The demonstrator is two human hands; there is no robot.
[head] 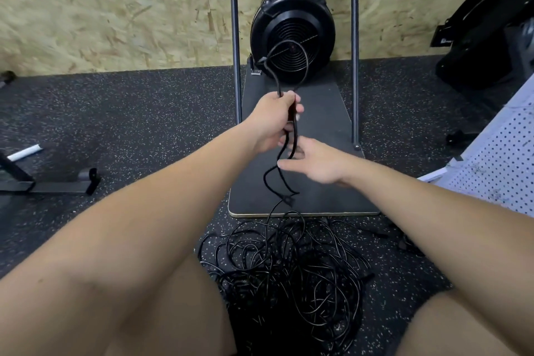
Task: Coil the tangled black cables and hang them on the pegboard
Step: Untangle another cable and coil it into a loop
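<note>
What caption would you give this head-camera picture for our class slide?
Left hand grips a looped black cable; open right hand reaches beside it, above the tangled cable pile on the floor.

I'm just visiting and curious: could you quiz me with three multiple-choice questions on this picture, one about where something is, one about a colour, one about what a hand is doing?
1. Where does the tangled pile of cables lie?
A. On the speckled floor between the person's legs
B. Hung on the pegboard
C. On top of the fan

2. What colour is the pegboard at the right edge?
A. Black
B. White
C. Green

3. What is the left hand doing?
A. Resting flat on the floor
B. Gripping a loop of cable
C. Holding a white marker

Answers:
1. A, the heap sits on the floor just in front of the dark board.
2. B, its dotted panel is white.
3. B, its fingers curl round the cable loop, while the right hand reaches in with straight fingers.
</note>
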